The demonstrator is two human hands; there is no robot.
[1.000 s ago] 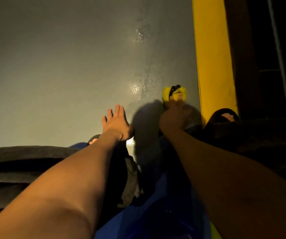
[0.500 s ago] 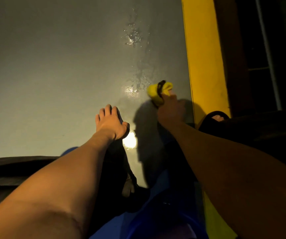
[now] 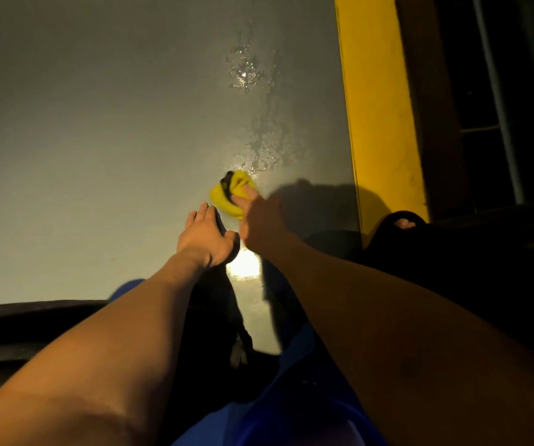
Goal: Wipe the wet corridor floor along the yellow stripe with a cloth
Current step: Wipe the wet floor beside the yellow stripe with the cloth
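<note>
A bunched yellow cloth with a black trim [image 3: 230, 196] lies on the grey corridor floor [image 3: 98, 140], and my right hand [image 3: 261, 220] holds it down with its fingers on top. My left hand [image 3: 206, 235] rests flat on the floor just left of the cloth, fingers straight. A trail of wet patches [image 3: 259, 123] runs away from the cloth toward a glistening puddle [image 3: 244, 72]. The yellow stripe [image 3: 378, 107] runs along the floor's right side.
A dark wall base with a pale pipe [image 3: 497, 107] stands right of the stripe. My foot in a black sandal [image 3: 404, 222] sits on the stripe's near end. A bright light reflection [image 3: 243, 268] shines on the floor between my wrists. Blue clothing [image 3: 291, 397] fills the bottom.
My right hand has swept the cloth leftward, away from the yellow stripe and close to my left hand. The left hand has stayed planted on the floor.
</note>
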